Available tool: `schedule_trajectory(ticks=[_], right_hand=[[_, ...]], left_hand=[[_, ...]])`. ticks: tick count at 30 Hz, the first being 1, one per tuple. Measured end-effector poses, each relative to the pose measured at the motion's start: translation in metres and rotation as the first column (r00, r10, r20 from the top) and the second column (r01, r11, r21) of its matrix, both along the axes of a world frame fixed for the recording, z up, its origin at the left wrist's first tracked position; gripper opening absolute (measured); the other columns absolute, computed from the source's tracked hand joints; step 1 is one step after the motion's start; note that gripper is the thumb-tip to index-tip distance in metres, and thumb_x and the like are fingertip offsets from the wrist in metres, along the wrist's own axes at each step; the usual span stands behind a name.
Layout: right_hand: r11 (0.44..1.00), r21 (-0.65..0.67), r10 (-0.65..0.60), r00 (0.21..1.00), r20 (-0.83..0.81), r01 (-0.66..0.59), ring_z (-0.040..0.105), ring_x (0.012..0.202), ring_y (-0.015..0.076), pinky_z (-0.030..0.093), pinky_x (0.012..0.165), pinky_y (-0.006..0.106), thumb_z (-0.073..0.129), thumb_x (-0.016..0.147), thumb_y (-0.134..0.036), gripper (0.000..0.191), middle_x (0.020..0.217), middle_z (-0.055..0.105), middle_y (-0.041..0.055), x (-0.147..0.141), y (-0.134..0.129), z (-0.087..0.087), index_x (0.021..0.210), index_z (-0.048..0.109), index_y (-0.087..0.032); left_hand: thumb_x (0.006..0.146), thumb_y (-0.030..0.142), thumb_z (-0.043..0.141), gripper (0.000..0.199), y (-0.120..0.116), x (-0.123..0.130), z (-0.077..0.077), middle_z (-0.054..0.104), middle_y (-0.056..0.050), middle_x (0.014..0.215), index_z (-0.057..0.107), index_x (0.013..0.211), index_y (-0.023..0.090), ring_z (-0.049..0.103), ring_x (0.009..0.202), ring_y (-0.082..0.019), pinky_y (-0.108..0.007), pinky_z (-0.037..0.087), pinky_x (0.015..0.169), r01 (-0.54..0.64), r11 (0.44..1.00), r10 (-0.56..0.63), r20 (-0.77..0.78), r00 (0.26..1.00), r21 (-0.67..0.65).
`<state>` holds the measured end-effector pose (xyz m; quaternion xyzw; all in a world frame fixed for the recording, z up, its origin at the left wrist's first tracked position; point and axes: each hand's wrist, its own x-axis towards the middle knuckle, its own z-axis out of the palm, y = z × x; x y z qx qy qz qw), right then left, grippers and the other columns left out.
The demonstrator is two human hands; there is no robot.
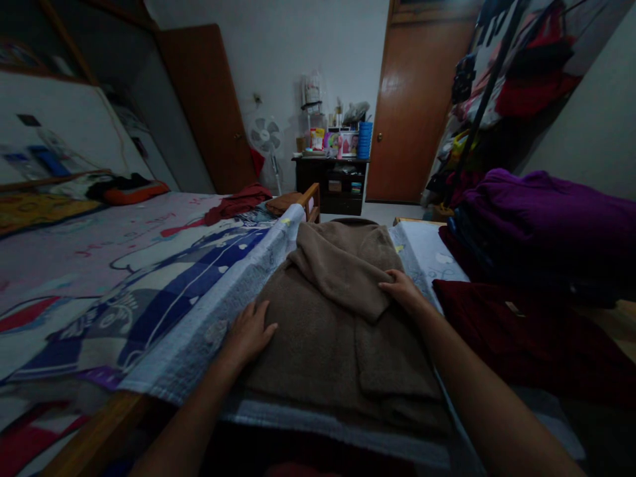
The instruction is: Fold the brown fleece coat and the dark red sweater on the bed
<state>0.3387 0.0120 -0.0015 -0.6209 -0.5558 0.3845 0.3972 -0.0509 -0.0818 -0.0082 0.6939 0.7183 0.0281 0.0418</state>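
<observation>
A brown fleecy garment [308, 331] lies spread on a light blue cloth [199, 331], with one sleeve folded diagonally across its front. My left hand [250, 331] rests at the garment's left edge, fingers apart and holding nothing. At the right, my right hand [401, 289] has its fingers closed on the folded sleeve [355, 281] near the cuff. The other sleeve lies down the garment's right side.
On the left is a bed [134, 218] with a patterned blanket and clothes. Folded dark red clothing [517, 324] and a purple pile [546, 205] stand at the right. A fan [267, 136] and a dark cabinet [330, 185] are at the back.
</observation>
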Motion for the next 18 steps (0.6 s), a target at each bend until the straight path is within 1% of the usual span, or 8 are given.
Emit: schedule_trajectory(ticks=[2, 4, 7, 9, 11, 13, 15, 18], right_hand=[[0.999, 0.014, -0.049, 0.989, -0.139, 0.051, 0.063, 0.076, 0.0191, 0.05, 0.065, 0.029, 0.07, 0.061, -0.029, 0.038, 0.084, 0.066, 0.001, -0.001, 0.002, 0.005, 0.096, 0.063, -0.019], [0.992, 0.043, -0.098, 0.948, -0.302, 0.116, 0.063, 0.071, 0.0175, 0.051, 0.062, 0.028, 0.073, 0.057, -0.029, 0.045, 0.081, 0.066, -0.001, 0.0, 0.005, 0.011, 0.1, 0.062, -0.02], [0.954, 0.092, -0.193, 0.817, -0.543, 0.286, 0.063, 0.067, 0.0154, 0.053, 0.061, 0.027, 0.076, 0.055, -0.027, 0.049, 0.078, 0.066, -0.0035, 0.004, 0.013, 0.022, 0.101, 0.059, -0.021], [0.918, 0.068, -0.255, 0.714, -0.652, 0.391, 0.064, 0.067, 0.0148, 0.055, 0.062, 0.028, 0.075, 0.057, -0.026, 0.041, 0.077, 0.066, -0.0034, 0.007, 0.016, 0.026, 0.094, 0.058, -0.021], [0.928, -0.003, -0.268, 0.663, -0.699, 0.372, 0.065, 0.068, 0.0159, 0.057, 0.064, 0.031, 0.073, 0.06, -0.026, 0.033, 0.077, 0.068, -0.0013, 0.008, 0.014, 0.026, 0.089, 0.058, -0.02], [0.971, -0.054, -0.205, 0.693, -0.691, 0.234, 0.068, 0.071, 0.0185, 0.059, 0.066, 0.034, 0.072, 0.062, -0.026, 0.032, 0.082, 0.071, 0.002, 0.006, 0.008, 0.021, 0.091, 0.061, -0.02], [0.991, -0.064, -0.132, 0.766, -0.628, 0.119, 0.069, 0.075, 0.0206, 0.059, 0.067, 0.035, 0.073, 0.061, -0.024, 0.038, 0.088, 0.073, 0.0044, 0.002, 0.001, 0.014, 0.097, 0.062, -0.02], [0.995, -0.033, -0.1, 0.857, -0.505, 0.096, 0.069, 0.076, 0.0205, 0.059, 0.068, 0.034, 0.071, 0.06, -0.02, 0.041, 0.091, 0.074, 0.0045, -0.003, -0.004, 0.007, 0.1, 0.063, -0.021]], left_hand=[[0.089, 0.039, 0.047, 0.064, 0.001, -0.002, 0.003, 0.045, -0.022, 0.144, 0.036, 0.144, 0.009, 0.045, 0.132, -0.031, -0.042, 0.035, 0.107, -0.026, 0.999, 0.026, 0.009, 1.0, -0.024], [0.087, 0.043, 0.049, 0.071, 0.002, -0.003, 0.008, 0.046, -0.024, 0.142, 0.03, 0.147, 0.008, 0.05, 0.128, -0.032, -0.041, 0.039, 0.102, -0.072, 0.996, 0.074, 0.022, 0.997, -0.06], [0.084, 0.045, 0.055, 0.077, 0.004, -0.005, 0.019, 0.057, -0.022, 0.131, 0.027, 0.147, 0.011, 0.059, 0.117, -0.033, -0.039, 0.045, 0.093, -0.141, 0.985, 0.147, 0.057, 0.988, -0.1], [0.082, 0.042, 0.058, 0.071, 0.004, -0.008, 0.025, 0.064, -0.02, 0.122, 0.035, 0.141, 0.011, 0.062, 0.112, -0.033, -0.039, 0.047, 0.089, -0.165, 0.98, 0.174, 0.072, 0.982, -0.112], [0.08, 0.038, 0.061, 0.057, 0.004, -0.011, 0.028, 0.066, -0.018, 0.119, 0.048, 0.131, 0.013, 0.063, 0.11, -0.032, -0.038, 0.048, 0.088, -0.141, 0.982, 0.154, 0.101, 0.983, -0.124], [0.079, 0.031, 0.061, 0.044, 0.003, -0.014, 0.029, 0.067, -0.014, 0.119, 0.057, 0.12, 0.017, 0.063, 0.111, -0.03, -0.036, 0.047, 0.09, -0.066, 0.99, 0.085, 0.151, 0.985, -0.128], [0.079, 0.023, 0.059, 0.039, 0.002, -0.016, 0.029, 0.066, -0.012, 0.123, 0.059, 0.118, 0.018, 0.061, 0.115, -0.027, -0.035, 0.045, 0.095, 0.003, 0.993, 0.02, 0.186, 0.982, -0.12], [0.079, 0.013, 0.052, 0.045, -0.002, -0.015, 0.032, 0.063, -0.013, 0.128, 0.055, 0.123, 0.016, 0.059, 0.118, -0.025, -0.033, 0.044, 0.098, 0.037, 0.992, -0.013, 0.193, 0.981, -0.124]])
